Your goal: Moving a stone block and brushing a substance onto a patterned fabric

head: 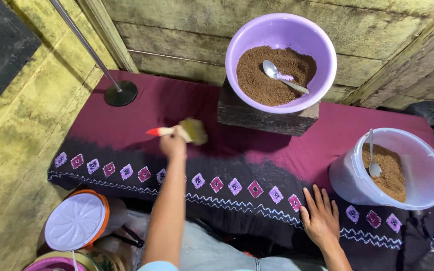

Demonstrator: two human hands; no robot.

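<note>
The bench [126, 125], draped in a maroon and black cloth [257, 170] with a row of diamond motifs along its near edge, takes up most of the view, and the stretch being brushed looks clean, with no brown powder visible on it. A dark wooden block [257, 118] stands at the far edge carrying a purple bowl [327, 55] heaped with brown powder, a metal spoon [282, 76] lying in it. At the right end a clear plastic tub [428, 180] holds more of the powder and a second spoon [373, 160]. By my reading the sweeping is well along on the left half, while the cloth around the block and tub is not yet reached.

The left hand [173, 145] is closed around a small brush [184, 131] with a red-tipped handle, bristles blurred over the middle of the cloth. The right hand [321, 218] lies flat and spread on the near edge, holding nothing.

Open room lies left of the block, apart from a round black stand base [120, 93]. A white lid [75, 221] sits below the near edge
</note>
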